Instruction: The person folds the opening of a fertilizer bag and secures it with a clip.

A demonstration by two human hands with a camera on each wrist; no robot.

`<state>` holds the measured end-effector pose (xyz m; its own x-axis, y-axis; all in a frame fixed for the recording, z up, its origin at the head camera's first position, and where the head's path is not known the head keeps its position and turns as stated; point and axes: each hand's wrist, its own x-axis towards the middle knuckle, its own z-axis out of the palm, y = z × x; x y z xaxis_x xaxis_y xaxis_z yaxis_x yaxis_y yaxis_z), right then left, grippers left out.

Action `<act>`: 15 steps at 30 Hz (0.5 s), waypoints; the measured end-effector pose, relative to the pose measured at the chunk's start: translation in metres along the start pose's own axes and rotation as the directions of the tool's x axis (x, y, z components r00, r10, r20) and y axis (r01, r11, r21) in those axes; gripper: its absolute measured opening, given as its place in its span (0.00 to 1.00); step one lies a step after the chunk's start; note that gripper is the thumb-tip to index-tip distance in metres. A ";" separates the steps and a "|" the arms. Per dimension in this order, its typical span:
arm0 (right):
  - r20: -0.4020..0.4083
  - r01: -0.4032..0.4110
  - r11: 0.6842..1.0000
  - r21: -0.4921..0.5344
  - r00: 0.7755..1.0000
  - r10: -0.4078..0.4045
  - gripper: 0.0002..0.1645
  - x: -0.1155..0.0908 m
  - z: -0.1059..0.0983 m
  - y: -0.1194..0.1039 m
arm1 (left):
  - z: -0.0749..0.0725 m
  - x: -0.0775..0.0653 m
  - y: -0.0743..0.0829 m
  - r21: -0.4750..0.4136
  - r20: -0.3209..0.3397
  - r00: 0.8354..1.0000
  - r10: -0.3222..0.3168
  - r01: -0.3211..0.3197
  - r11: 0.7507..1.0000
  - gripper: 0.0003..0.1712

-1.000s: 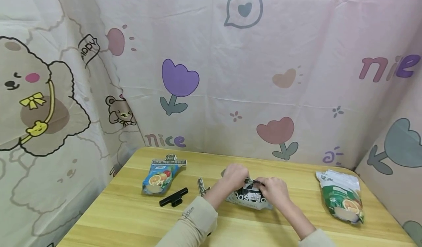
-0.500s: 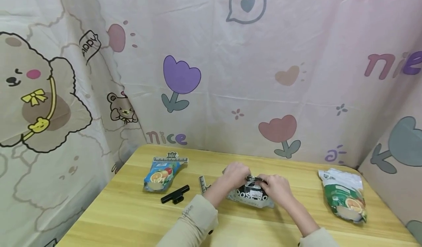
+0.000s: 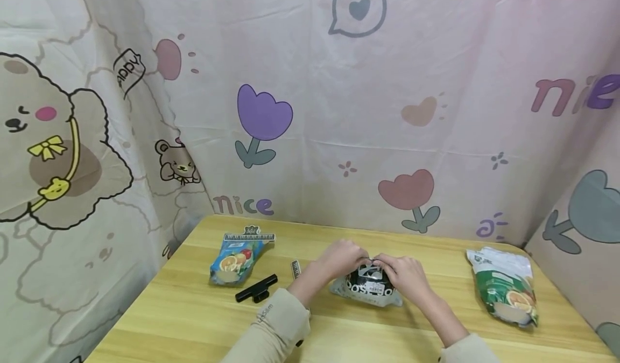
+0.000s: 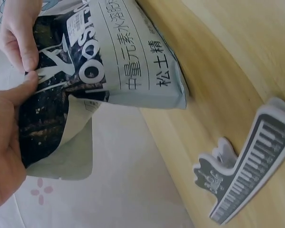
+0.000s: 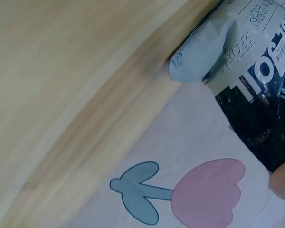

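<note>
A black and grey plastic bag with white lettering stands on the table, its upper part black. My left hand pinches the bag's top edge, thumb in front, as the left wrist view shows. Close beside it, fingertips almost meeting, my right hand pinches the same edge. In the left wrist view a corner of the bag's pale back panel shows past the black front. A piano-key-patterned clip lies on the table by my left forearm, which partly covers it in the head view.
Left of my arms lie a black clip and a blue fruit-printed bag with another piano-patterned clip across its top. A green and white bag lies at the right of the wooden table. Printed curtains hang behind.
My hands have drawn closer together along the bag's top edge, which now stands up between my fingertips. My left forearm has shifted slightly left, covering more of the loose piano-patterned clip.
</note>
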<state>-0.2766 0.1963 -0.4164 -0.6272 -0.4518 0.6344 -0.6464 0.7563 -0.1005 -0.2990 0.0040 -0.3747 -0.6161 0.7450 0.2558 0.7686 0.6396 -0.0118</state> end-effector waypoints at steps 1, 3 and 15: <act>0.011 -0.002 1.000 0.016 1.000 0.002 0.03 0.000 -0.001 0.001 | -0.001 -0.001 -0.001 -0.024 0.008 1.000 0.000 0.000 1.000 0.12; 0.031 -0.008 0.998 0.059 1.000 0.006 0.03 -0.002 -0.005 0.004 | -0.003 -0.002 -0.004 -0.071 0.033 0.999 -0.010 0.013 0.997 0.12; 0.085 0.004 0.977 0.214 0.996 -0.023 0.07 -0.010 -0.020 0.023 | -0.008 -0.015 -0.023 -0.221 0.021 1.000 -0.019 0.023 0.975 0.11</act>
<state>-0.2764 0.2280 -0.4100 -0.6468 -0.5073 0.5694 -0.7271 0.6355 -0.2597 -0.3058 -0.0235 -0.3704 -0.6340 0.7365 0.2359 0.7732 0.5990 0.2082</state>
